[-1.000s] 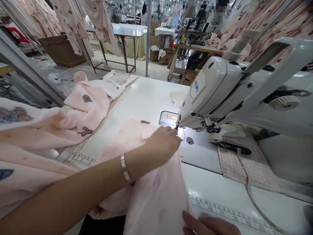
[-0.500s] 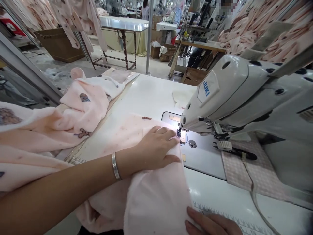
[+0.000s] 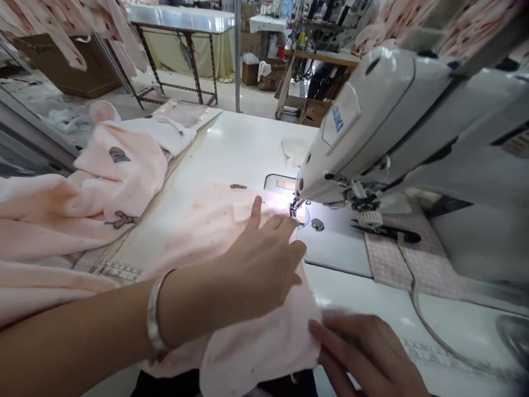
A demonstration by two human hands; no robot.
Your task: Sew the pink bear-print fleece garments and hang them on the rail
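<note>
A pale pink piece of fabric (image 3: 264, 344) lies on the white sewing table, its far end under the presser foot (image 3: 294, 208) of a white JUKI sewing machine (image 3: 372, 118). My left hand (image 3: 264, 262), a silver bangle at its wrist, rests on the cloth just before the needle area. Its thumb and forefinger curl at the fabric's right edge, while the outer finger sticks up. Nearer me, my right hand (image 3: 363, 350) pinches that same edge between thumb and fingers. What lies beneath both palms is hidden.
More printed pink fabric (image 3: 128, 160) is heaped on the table's left side. Black thread snips (image 3: 390, 231) lie right of the needle on checked cloth (image 3: 425, 248). A cream scrap (image 3: 295, 149) sits behind the needle. Beyond stand a metal-legged table (image 3: 182, 19) and cardboard boxes.
My left hand has gone from lying flat to arched, with fingers bent and one raised. My right hand has come further into view along the edge. The whole view has shifted slightly.
</note>
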